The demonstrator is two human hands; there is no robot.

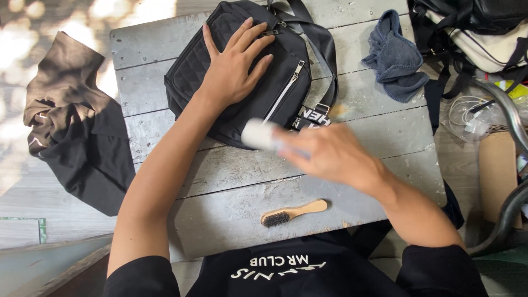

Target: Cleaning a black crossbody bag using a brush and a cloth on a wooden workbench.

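head: left hand (234, 63) flat on black bag (190, 71).

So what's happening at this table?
A person presses the left hand flat on a black bag lying on a grey wooden table. The right hand, blurred with motion, grips a small white object beside the bag. A wooden brush lies untouched near the table's front edge, and a blue cloth sits further back.

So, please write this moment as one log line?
left hand: flat on black bag | right hand: holds white object, blurred | brush: on table
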